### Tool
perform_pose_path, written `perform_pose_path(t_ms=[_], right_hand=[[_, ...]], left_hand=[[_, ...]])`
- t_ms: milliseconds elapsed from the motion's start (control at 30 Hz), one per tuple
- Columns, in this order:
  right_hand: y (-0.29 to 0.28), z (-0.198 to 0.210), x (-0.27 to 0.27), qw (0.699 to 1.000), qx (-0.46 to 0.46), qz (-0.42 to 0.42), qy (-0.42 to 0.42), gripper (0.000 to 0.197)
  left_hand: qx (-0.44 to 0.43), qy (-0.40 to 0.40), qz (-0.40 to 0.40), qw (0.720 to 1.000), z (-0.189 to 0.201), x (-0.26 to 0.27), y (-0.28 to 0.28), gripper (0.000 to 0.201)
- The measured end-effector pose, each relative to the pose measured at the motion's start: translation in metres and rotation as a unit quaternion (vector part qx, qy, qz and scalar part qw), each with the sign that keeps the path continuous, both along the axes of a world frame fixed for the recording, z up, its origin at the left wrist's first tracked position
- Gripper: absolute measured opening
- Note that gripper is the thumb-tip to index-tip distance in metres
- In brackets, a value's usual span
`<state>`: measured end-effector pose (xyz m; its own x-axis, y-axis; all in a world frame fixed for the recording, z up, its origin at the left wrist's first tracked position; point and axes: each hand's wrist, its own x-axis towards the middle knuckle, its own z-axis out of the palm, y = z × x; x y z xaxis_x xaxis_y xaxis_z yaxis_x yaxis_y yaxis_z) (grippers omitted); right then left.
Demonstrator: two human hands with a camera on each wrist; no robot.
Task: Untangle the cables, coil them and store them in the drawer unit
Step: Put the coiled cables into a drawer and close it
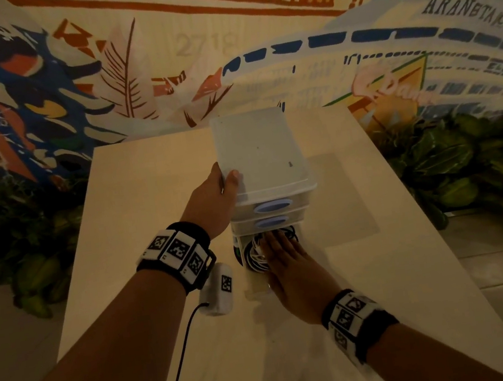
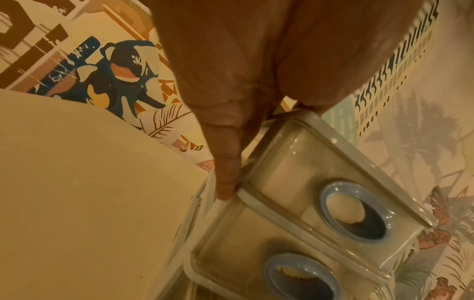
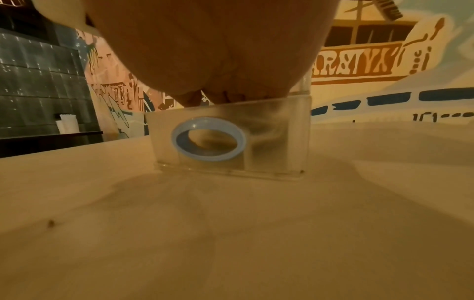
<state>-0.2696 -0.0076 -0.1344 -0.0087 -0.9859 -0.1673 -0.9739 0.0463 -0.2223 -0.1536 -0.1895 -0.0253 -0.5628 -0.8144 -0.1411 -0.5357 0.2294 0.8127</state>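
Observation:
A clear plastic drawer unit with blue ring handles stands at the middle of the pale table. My left hand grips its top left corner, thumb on the lid and fingers down the side wall. The bottom drawer is pulled out towards me. Coiled black and white cables lie inside it. My right hand rests flat on the coils with straight fingers. The right wrist view shows the drawer's clear front and its blue ring under my palm.
A small white device with a marker tag lies left of the open drawer, and its thin black cord runs towards me. Green plants flank the table on both sides. A painted wall stands close behind the unit.

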Motion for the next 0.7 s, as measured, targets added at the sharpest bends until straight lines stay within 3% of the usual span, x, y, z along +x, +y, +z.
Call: perform_pose_path(t_ms=[233,333,367,433,467,500,567,600,633,700], right_hand=[[0.012,0.031,-0.005,0.989,-0.119,-0.021,-0.081,0.063],[0.041,0.046,-0.005,0.953,-0.210,-0.147,-0.160,0.037],[0.054,0.044,-0.004,0.942,-0.207,-0.195,-0.178,0.027],[0.073,0.032,0.001,0.920,-0.110,-0.299,-0.227,0.022],[0.079,0.024,0.004,0.883,-0.043,-0.361,-0.297,0.025],[0.080,0.017,0.008,0.812,0.006,-0.422,-0.404,0.028],[0.074,0.009,0.017,0.613,0.052,-0.506,-0.605,0.030],[0.069,0.009,0.021,0.528,0.048,-0.523,-0.667,0.029],[0.063,0.011,0.026,0.460,0.031,-0.536,-0.707,0.027],[0.052,0.016,0.034,0.375,-0.006,-0.542,-0.752,0.022]], left_hand=[[0.010,0.016,0.004,1.000,-0.001,0.001,0.000,0.045],[0.010,0.026,0.005,1.000,-0.001,0.002,0.001,0.043],[0.009,0.030,0.006,0.999,-0.002,0.003,0.001,0.044],[0.006,0.030,0.008,0.999,-0.001,0.003,0.003,0.044],[0.004,0.026,0.009,1.000,-0.001,0.003,0.004,0.043],[0.002,0.022,0.011,1.000,0.000,0.002,0.005,0.043],[-0.001,0.018,0.014,1.000,0.000,0.001,0.007,0.044],[-0.003,0.016,0.015,1.000,0.000,0.000,0.007,0.044],[-0.004,0.012,0.014,1.000,0.000,0.000,0.007,0.044],[-0.002,0.007,0.012,1.000,0.001,0.000,0.006,0.044]])
